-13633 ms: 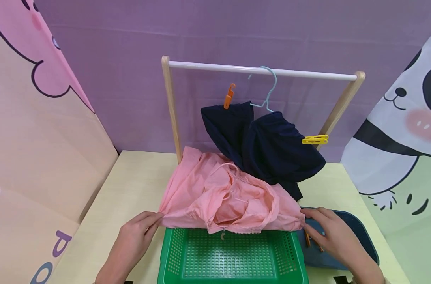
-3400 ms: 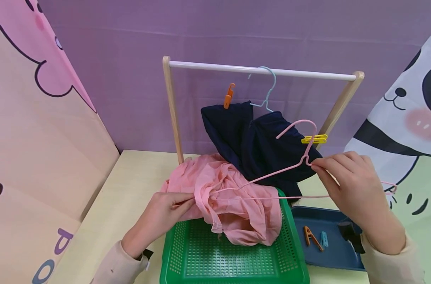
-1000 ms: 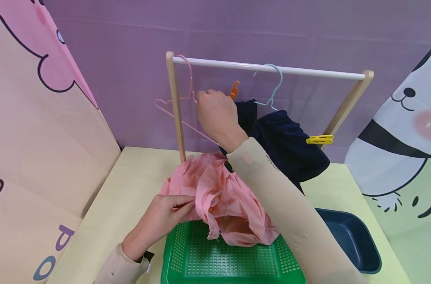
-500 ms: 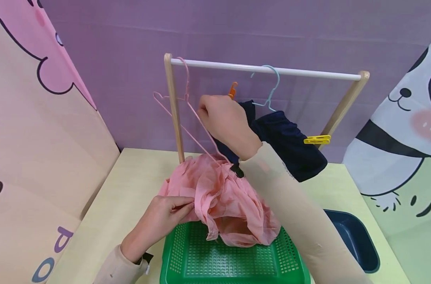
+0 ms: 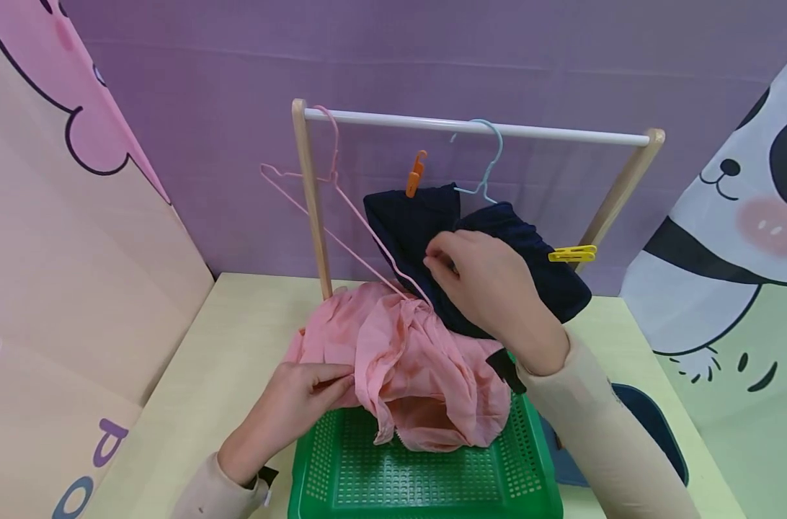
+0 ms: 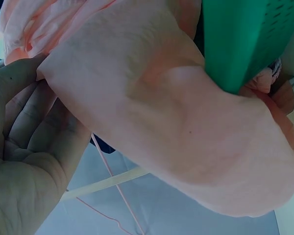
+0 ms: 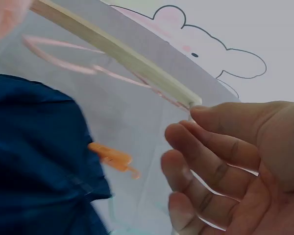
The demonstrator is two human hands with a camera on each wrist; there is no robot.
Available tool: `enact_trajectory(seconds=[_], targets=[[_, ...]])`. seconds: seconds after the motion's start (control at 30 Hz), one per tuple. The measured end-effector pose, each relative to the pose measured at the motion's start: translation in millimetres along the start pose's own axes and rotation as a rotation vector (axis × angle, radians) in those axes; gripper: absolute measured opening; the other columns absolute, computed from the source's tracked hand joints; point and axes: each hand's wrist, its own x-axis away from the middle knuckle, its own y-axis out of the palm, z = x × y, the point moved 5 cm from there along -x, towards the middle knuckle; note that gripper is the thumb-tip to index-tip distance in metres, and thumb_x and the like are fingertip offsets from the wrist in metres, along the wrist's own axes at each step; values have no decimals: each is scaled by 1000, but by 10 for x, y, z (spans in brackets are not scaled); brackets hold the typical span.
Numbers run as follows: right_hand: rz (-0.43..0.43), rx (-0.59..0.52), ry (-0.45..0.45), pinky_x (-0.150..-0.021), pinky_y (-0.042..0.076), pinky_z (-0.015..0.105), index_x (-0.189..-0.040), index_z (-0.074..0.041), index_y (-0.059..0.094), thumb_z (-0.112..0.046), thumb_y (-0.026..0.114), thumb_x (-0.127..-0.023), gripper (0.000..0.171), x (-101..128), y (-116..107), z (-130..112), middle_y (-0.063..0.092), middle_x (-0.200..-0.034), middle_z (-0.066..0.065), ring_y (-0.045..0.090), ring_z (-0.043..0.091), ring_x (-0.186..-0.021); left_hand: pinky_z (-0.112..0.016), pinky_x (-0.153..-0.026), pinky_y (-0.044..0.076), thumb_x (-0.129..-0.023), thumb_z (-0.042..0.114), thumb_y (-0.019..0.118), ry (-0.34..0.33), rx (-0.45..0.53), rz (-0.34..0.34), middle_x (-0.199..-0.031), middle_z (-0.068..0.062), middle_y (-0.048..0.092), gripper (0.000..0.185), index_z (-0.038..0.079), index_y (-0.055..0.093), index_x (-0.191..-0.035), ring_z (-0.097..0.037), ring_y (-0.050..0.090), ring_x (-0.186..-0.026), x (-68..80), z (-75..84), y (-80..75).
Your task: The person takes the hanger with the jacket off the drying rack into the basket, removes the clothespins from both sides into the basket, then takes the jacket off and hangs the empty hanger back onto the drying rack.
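My left hand (image 5: 300, 398) pinches the edge of a pink zip jacket (image 5: 403, 346) between thumb and fingers. The jacket lies bunched over the back of a green basket (image 5: 406, 513). Out of it, up and to the left, slants a pink hanger (image 5: 370, 227), its lower end hidden in the cloth and its hook at the left end of the white bar (image 5: 393, 121). In front of the dark navy garment (image 5: 403, 223) is my right hand (image 5: 491, 285), raised with loosely bent fingers; the right wrist view shows nothing between the thumb (image 7: 220, 117) and fingers.
The navy garment hangs by a light blue hanger (image 5: 494, 169), with an orange clip (image 5: 416, 175) and a yellow clip (image 5: 571, 254) on it. Wooden posts (image 5: 313, 209) carry the bar. A blue tray (image 5: 666, 436) sits right of the basket, partly behind my right sleeve.
Earlier my right hand held the pink hanger at the right, then at the bar's left end. It has let go and moved right and down; the hanger stays. My left hand keeps its pinch.
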Motion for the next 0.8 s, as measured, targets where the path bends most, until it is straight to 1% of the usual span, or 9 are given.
enact_trajectory(seconds=[0.1,0.2,0.33,0.4,0.57,0.67,0.8], targets=[[-16,-9,30,-68,54,35,-102,-9,73,-16,73,-93,11,229,76,120,69,-89,4,58,19,-75,-26,-69,57,-87,6,78,8,2,-2,-93,4,75,16,12,81,-102,-3,67,-78,16,0,1],[-35,-18,64,-68,55,36,-99,-10,74,-13,73,-92,8,449,158,236,69,-89,3,59,19,-75,-25,-68,57,-87,5,77,3,4,-14,-92,3,75,16,11,81,-102,-3,66,-77,42,-5,6],[-58,-36,88,-71,58,39,-96,-10,73,-9,74,-90,6,709,266,377,70,-90,3,62,20,-76,-22,-64,55,-89,7,76,-37,30,-56,-90,6,74,16,13,81,-103,-2,62,-72,89,-21,28],[-73,-43,102,-71,58,38,-95,-9,73,-8,74,-89,6,830,331,466,69,-88,3,61,19,-74,-22,-63,54,-90,9,75,-59,37,-80,-89,7,74,14,14,81,-103,-1,60,-71,114,-36,53],[-138,-39,182,-65,55,35,-92,-8,72,-5,74,-88,6,1147,538,770,65,-80,1,55,15,-67,-22,-59,51,-92,11,74,-80,36,-135,-77,17,67,14,23,80,-96,1,55,-64,178,-82,144],[-165,-31,233,-62,53,34,-90,-6,70,-4,74,-87,6,1318,665,955,63,-77,0,53,14,-64,-21,-57,49,-92,12,74,-82,28,-175,-70,20,60,14,25,78,-92,1,51,-60,212,-99,225],[-183,-34,298,-63,55,37,-89,-4,69,-3,74,-86,6,1481,815,1142,63,-78,4,57,17,-66,-20,-57,47,-92,12,74,-73,1,-234,-68,21,58,12,22,77,-85,3,49,-60,255,-96,345]])
